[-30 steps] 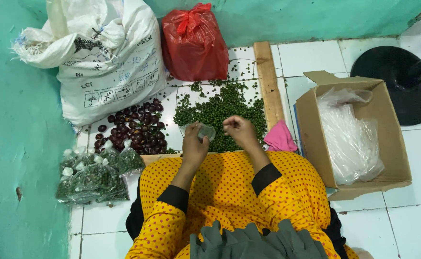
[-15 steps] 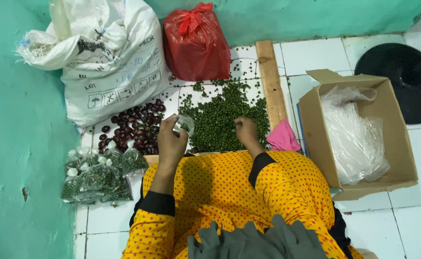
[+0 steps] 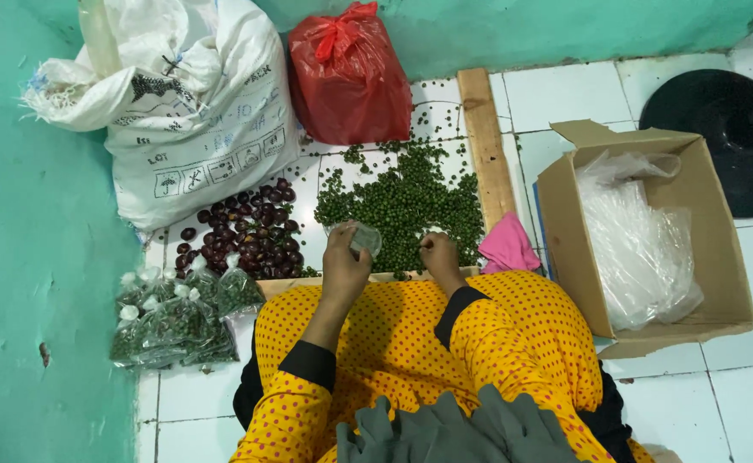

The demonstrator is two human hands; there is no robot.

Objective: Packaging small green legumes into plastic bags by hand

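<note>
CHANGE: your left hand (image 3: 342, 267) has carried the small bag (image 3: 364, 238) back right to the green pile (image 3: 406, 201) | HANDS: left grasps bag; right hand (image 3: 439, 255) pinches at the pile's near edge, grip unclear | MEANING: likely filling resumes

Brightness: you have even, soft, fairly bright light over the white tiled floor (image 3: 565, 103).
Shadows: faint, short ones beside the large white woven sack (image 3: 196, 111).
Glare: mild sheen on the red plastic bag (image 3: 346, 73) and the clear plastic liner in the brown cardboard box (image 3: 642, 240).
Focus: sharp at centre.
Edges: you get slight wide-angle bending.
</note>
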